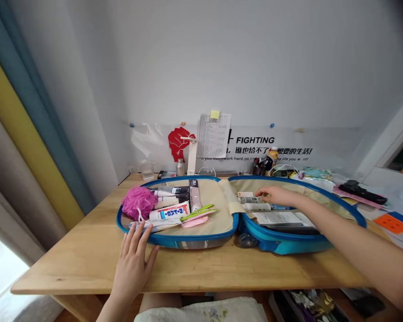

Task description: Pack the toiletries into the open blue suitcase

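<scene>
Wooden desk (201,270) bears a blue suitcase (298,247), both halves part-filled, not yet closed. Left hand (131,267) spreads at the near rim, grip released; right hand (276,196) is at small bottles (257,207) inside, whether grasping, I cannot tell.

A single view looks out from the person's head, facing forward and tipped somewhat down across the wooden surface (201,270), roughly square to the wall (238,53) behind it. The open suitcase (289,246) sits near, just below the middle of the frame, seen from above its front edge. The wearer's lap (201,311) shows closest, along the bottom; the wide field takes in curtains (30,112) at far left.
</scene>
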Demonstrator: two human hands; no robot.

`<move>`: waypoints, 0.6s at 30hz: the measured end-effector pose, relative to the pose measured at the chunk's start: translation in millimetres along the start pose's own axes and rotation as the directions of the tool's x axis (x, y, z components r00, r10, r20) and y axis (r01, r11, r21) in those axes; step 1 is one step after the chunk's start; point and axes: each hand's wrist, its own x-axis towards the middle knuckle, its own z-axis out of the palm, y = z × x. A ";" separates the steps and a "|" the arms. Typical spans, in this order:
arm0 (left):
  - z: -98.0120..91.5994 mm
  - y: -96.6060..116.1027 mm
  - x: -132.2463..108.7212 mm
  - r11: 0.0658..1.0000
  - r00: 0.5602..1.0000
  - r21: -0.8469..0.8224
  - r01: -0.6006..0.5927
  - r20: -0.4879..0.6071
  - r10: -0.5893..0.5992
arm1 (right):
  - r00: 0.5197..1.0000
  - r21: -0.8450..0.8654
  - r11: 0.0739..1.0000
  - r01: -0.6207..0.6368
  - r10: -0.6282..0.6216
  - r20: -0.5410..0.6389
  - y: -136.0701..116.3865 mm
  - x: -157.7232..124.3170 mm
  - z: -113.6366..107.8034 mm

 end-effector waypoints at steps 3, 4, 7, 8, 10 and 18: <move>1.0 -0.7 -0.2 1.000 1.000 -0.007 0.001 -0.002 -0.001 | 1.000 -0.091 0.996 -0.016 0.017 0.013 6.4 -1.8 6.3; 1.4 -0.9 -0.3 1.000 1.000 -0.008 0.003 -0.002 -0.003 | 0.999 -0.110 0.994 -0.028 0.032 0.037 7.1 -0.1 8.7; 2.2 -1.3 -0.8 1.000 1.000 -0.008 0.002 -0.011 -0.002 | 0.990 -0.151 0.986 -0.069 0.086 0.113 6.3 10.8 15.2; 2.3 -1.3 -0.9 1.000 1.000 -0.007 0.001 -0.013 -0.001 | 0.987 -0.159 0.984 -0.080 0.101 0.127 5.6 16.0 16.8; 2.3 -1.2 -1.0 1.000 1.000 -0.007 0.002 -0.010 -0.003 | 0.983 -0.165 0.982 -0.095 0.119 0.139 4.7 27.6 18.6; 2.1 -0.2 0.0 1.000 1.000 0.010 0.006 -0.005 -0.006 | 0.962 -0.166 0.969 -0.184 0.212 0.170 16.6 56.8 19.9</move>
